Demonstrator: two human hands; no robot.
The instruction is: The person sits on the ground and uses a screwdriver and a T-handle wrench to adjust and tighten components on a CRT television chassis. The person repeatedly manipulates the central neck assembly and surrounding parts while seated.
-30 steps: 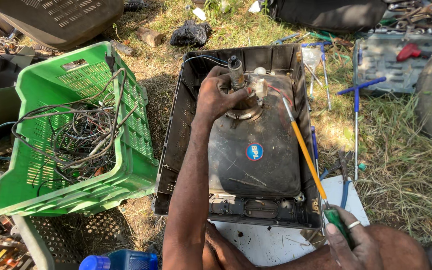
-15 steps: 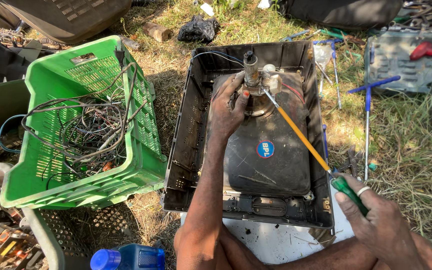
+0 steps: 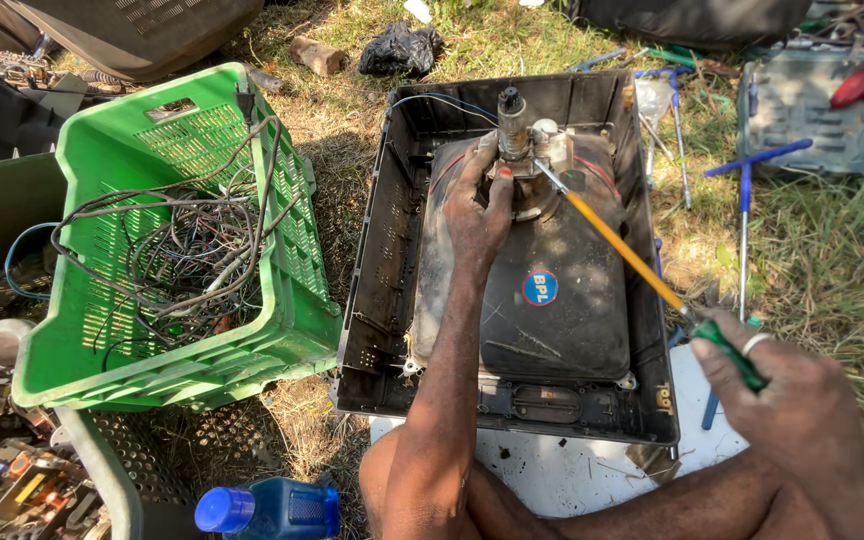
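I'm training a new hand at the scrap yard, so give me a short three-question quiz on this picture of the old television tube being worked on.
1. True or false: the left hand rests on the neck of the dark glass picture tube inside the black plastic casing.
2. What does the right hand hold? A) blue T-handled wrench B) long yellow-shafted screwdriver with a green handle C) black bag
3. Fill in: the tangled wires lie in the ____ plastic crate.

Key:
1. True.
2. B: the long yellow-shafted screwdriver with a green handle, tip at the tube's neck; the blue T-handled wrench lies on the grass.
3. Green.
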